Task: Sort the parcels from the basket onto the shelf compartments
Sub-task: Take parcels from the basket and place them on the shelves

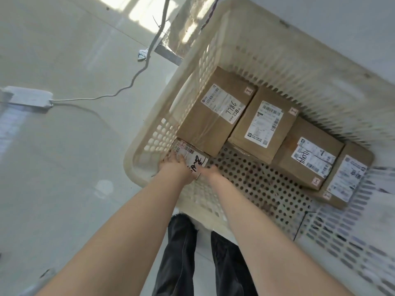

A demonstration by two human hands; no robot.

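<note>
Head view: left hand (174, 166) grips the parcel (193, 155) in the basket (158, 135) corner; right hand (208, 170) touches it, grip unclear. Tucked against a box (213, 116), it may snag and slip.

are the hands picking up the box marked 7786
No, the left hand and right hand are at the small parcel in the basket, beside that box.

The left forearm (132, 216) and right forearm (245, 212) are bare all the way back from the left hand (174, 167) and right hand (208, 171). Behind the hands, between the arms, are loose black trousers (181, 253), two wide legs with faint lengthwise creases; the leg nearer the left hand ends in a ragged, frayed hem (181, 216)
</note>
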